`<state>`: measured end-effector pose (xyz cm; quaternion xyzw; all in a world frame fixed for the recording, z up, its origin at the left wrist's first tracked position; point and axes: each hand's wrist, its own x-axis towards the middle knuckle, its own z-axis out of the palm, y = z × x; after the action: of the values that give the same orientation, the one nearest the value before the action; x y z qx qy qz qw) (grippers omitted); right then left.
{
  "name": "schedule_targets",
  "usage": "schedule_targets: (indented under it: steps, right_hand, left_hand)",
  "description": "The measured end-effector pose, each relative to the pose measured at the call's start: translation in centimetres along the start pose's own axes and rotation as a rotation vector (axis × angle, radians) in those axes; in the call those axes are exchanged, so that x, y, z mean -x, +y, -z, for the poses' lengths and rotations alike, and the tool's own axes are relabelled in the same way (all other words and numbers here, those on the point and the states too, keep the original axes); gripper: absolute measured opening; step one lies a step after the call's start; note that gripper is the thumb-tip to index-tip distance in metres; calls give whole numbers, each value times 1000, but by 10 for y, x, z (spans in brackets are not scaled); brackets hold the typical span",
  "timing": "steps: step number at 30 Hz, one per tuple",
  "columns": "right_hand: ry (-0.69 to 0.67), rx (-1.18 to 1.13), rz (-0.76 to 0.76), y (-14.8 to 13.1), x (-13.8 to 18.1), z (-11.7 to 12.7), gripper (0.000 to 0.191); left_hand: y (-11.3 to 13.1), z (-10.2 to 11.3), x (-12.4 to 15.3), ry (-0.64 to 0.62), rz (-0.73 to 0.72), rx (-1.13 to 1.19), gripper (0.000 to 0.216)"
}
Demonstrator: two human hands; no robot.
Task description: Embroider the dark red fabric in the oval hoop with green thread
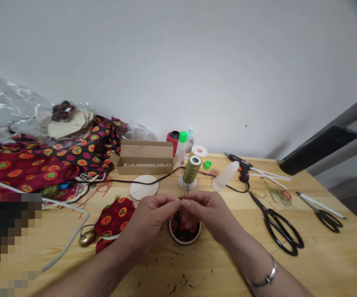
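At lower middle, the left hand [152, 213] and right hand [212, 211] pinch green thread [185, 192] over a round cloth piece [185, 236].

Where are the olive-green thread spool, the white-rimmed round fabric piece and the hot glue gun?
Olive-green thread spool [192, 171]: head view, middle of the wound thread.
White-rimmed round fabric piece [184, 235]: head view, lower part of its patterned face.
Hot glue gun [242, 163]: head view, body above the handle.

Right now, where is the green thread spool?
In the head view, the green thread spool stands near the middle, just beyond the left hand and right hand, right of the green-capped bottle.
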<state>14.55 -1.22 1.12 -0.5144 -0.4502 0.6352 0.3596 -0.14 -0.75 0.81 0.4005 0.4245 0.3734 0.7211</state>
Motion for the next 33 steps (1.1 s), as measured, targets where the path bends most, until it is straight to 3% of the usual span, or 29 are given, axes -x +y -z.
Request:
schedule_targets:
  steps: [13, 25, 33]
  right_hand:
    - [127, -27, 42, 0, -3, 1, 11]
    - [189, 94, 128, 1, -3, 2, 11]
    - [218, 173, 144, 1, -3, 3, 12]
  left_hand:
    - [-1, 1, -2, 110, 46, -114, 18]
    - [-6, 2, -3, 46, 41, -89, 20]
    - [-1, 0, -1, 74, -4, -188, 18]
